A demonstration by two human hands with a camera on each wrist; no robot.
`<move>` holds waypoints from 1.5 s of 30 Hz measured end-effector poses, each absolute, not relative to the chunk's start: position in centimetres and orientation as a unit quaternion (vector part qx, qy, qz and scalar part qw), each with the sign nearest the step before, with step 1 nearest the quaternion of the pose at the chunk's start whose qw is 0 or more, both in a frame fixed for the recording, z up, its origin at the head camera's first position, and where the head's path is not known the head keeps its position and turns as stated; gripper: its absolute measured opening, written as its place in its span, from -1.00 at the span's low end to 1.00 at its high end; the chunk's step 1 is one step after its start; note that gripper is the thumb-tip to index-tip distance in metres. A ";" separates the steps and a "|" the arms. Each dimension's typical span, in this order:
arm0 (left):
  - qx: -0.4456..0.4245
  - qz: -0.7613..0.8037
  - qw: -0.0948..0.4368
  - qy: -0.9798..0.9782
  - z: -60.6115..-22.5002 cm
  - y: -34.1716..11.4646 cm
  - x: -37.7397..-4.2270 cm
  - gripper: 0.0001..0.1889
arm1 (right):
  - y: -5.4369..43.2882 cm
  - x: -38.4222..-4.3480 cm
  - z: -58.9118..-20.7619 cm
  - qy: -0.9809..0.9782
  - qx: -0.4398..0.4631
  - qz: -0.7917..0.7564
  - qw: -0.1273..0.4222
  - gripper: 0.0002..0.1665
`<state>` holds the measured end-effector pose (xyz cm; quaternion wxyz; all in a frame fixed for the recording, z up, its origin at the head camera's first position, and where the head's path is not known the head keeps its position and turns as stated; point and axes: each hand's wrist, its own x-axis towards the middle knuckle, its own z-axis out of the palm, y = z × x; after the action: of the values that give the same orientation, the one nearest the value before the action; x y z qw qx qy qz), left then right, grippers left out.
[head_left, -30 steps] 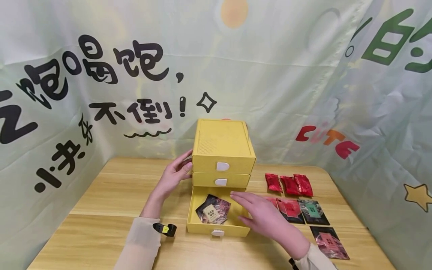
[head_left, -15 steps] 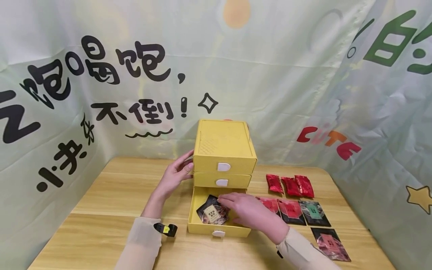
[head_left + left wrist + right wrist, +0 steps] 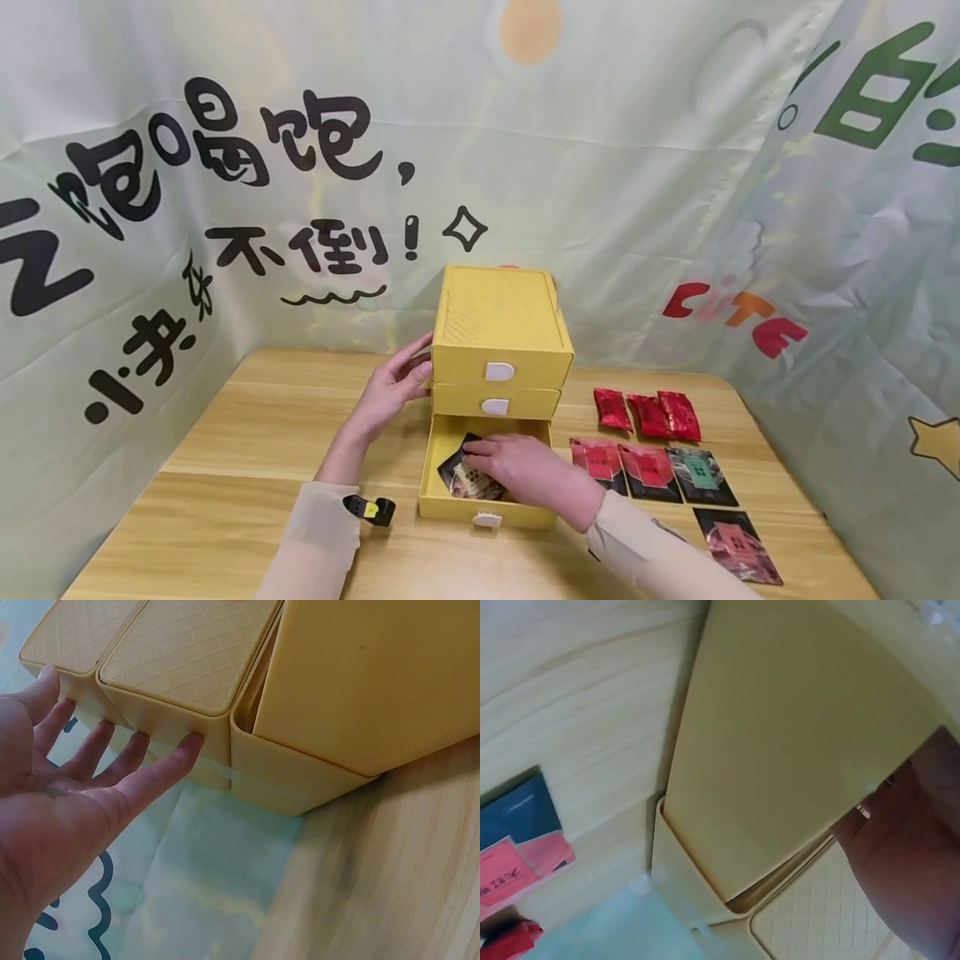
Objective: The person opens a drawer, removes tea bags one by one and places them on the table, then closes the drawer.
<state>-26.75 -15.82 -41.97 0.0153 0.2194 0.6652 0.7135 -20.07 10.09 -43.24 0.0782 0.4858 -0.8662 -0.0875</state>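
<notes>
A yellow drawer unit (image 3: 498, 312) stands on the table with its bottom drawer (image 3: 442, 506) pulled out. Against its left side rests my left hand (image 3: 386, 396), fingers spread and fairly straight; in the left wrist view the left fingertips (image 3: 193, 744) touch the yellow wall. My right hand (image 3: 528, 471) reaches into the drawer, its fingers lying over dark packets (image 3: 450, 469) there. One packet with a beige label (image 3: 474, 481) looks tilted under those fingers. The right thumb and the undersides of the fingers are hidden, so I cannot tell whether they pinch a packet.
Several flat packets lie to the right, among them one with a green label (image 3: 701, 475) and one with a pink label (image 3: 737, 542). Behind them are small red wrapped packets (image 3: 613, 408). A printed cloth (image 3: 600, 192) hangs behind the wooden table (image 3: 247, 467).
My right hand has moved left and down into the drawer, onto the packets. The beige-labelled packet has tilted. My left hand has stayed at the unit's side.
</notes>
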 end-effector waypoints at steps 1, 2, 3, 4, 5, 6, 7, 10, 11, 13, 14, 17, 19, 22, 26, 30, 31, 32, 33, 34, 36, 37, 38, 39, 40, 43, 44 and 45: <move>0.220 0.713 0.015 0.665 -41.9 -15.8 -26.7 -0.40 | 9.9 -20.1 -43.2 -0.867 0.485 -0.089 0.071 -0.38; 0.221 0.713 0.015 0.665 -41.9 -15.8 -26.7 -0.40 | 9.8 -20.1 -43.2 -0.868 0.484 -0.092 0.065 -0.39; 0.221 0.713 0.015 0.665 -41.9 -15.8 -26.7 -0.40 | 9.7 -20.1 -43.2 -0.869 0.483 -0.094 0.060 -0.39; 0.222 0.712 0.015 0.666 -41.9 -15.7 -26.7 -0.40 | 9.7 -20.2 -43.2 -0.869 0.482 -0.095 0.056 -0.38; 0.222 0.712 0.015 0.666 -41.9 -15.7 -26.7 -0.40 | 9.6 -20.2 -43.2 -0.869 0.482 -0.097 0.054 -0.39; 0.223 0.712 0.015 0.666 -42.0 -15.7 -26.7 -0.40 | 9.6 -20.2 -43.3 -0.869 0.481 -0.100 0.052 -0.40; 0.221 0.713 0.016 0.666 -42.0 -15.7 -26.7 -0.40 | 9.5 -20.2 -43.3 -0.869 0.481 -0.102 0.051 -0.40; 0.223 0.711 0.015 0.666 -42.0 -15.7 -26.7 -0.41 | 9.5 -20.3 -43.5 -0.869 0.481 -0.104 0.048 -0.40; 0.224 0.711 0.015 0.666 -42.0 -15.7 -26.8 -0.41 | 9.5 -20.3 -43.6 -0.869 0.481 -0.105 0.047 -0.40; 0.225 0.711 0.015 0.666 -42.0 -15.7 -26.7 -0.41 | 9.6 -20.3 -43.6 -0.869 0.482 -0.105 0.045 -0.38; 0.226 0.711 0.014 0.666 -41.9 -15.7 -26.7 -0.41 | 9.6 -20.4 -43.7 -0.869 0.481 -0.105 0.044 -0.38; 0.225 0.714 0.015 0.663 -41.9 -15.7 -26.8 -0.41 | 9.7 -20.4 -43.7 -0.870 0.480 -0.107 0.041 -0.39; 0.226 0.714 0.015 0.663 -41.9 -15.6 -26.7 -0.41 | 9.7 -20.3 -43.8 -0.870 0.480 -0.102 0.042 -0.44; 0.224 0.714 0.015 0.663 -41.9 -15.6 -26.7 -0.41 | 9.7 -20.3 -43.8 -0.872 0.479 -0.092 0.043 -0.49; 0.221 0.715 0.014 0.663 -42.0 -15.6 -26.7 -0.41 | 9.8 -20.3 -43.9 -0.876 0.474 -0.077 0.041 -0.49; 0.223 0.714 0.012 0.663 -42.0 -15.6 -26.7 -0.40 | 9.9 -20.4 -44.1 -0.880 0.469 -0.059 0.041 -0.47; 0.224 0.714 0.011 0.664 -42.0 -15.6 -26.7 -0.40 | 9.9 -20.4 -44.2 -0.882 0.466 -0.053 0.044 -0.48; 0.223 0.714 0.012 0.663 -42.0 -15.6 -26.7 -0.40 | 9.9 -20.5 -44.3 -0.883 0.465 -0.048 0.048 -0.49; 0.224 0.714 0.011 0.664 -42.0 -15.6 -26.7 -0.40 | 9.9 -20.5 -44.4 -0.884 0.462 -0.043 0.052 -0.49; 0.224 0.714 0.011 0.664 -42.0 -15.6 -26.7 -0.40 | 9.9 -20.5 -44.4 -0.885 0.460 -0.037 0.059 -0.51; 0.223 0.714 0.011 0.664 -42.0 -15.7 -26.7 -0.41 | 9.9 -20.5 -44.6 -0.886 0.457 -0.029 0.073 -0.53; 0.221 0.715 0.012 0.663 -42.0 -15.7 -26.7 -0.41 | 9.9 -20.5 -44.7 -0.885 0.457 -0.025 0.082 -0.54; 0.221 0.715 0.012 0.663 -42.0 -15.7 -26.7 -0.41 | 9.9 -20.5 -44.7 -0.884 0.458 -0.021 0.091 -0.55; 0.220 0.715 0.012 0.663 -42.0 -15.7 -26.7 -0.41 | 9.9 -20.5 -44.8 -0.883 0.459 -0.017 0.100 -0.56; 0.219 0.716 0.013 0.663 -42.0 -15.7 -26.8 -0.41 | 10.0 -20.5 -44.9 -0.881 0.460 -0.015 0.109 -0.57; 0.217 0.716 0.013 0.664 -42.1 -15.8 -26.8 -0.40 | 10.1 -20.7 -45.1 -0.876 0.463 -0.012 0.137 -0.58; 0.217 0.716 0.014 0.663 -42.1 -15.8 -26.8 -0.40 | 10.2 -20.7 -45.1 -0.874 0.464 -0.010 0.146 -0.58; 0.217 0.716 0.014 0.663 -42.1 -15.8 -26.8 -0.40 | 10.3 -20.7 -45.2 -0.871 0.466 -0.007 0.154 -0.59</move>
<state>-26.83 -15.76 -42.08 0.0138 0.2167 0.6633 0.7161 -20.70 10.25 -45.17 0.1539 0.4658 -0.8714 -0.0074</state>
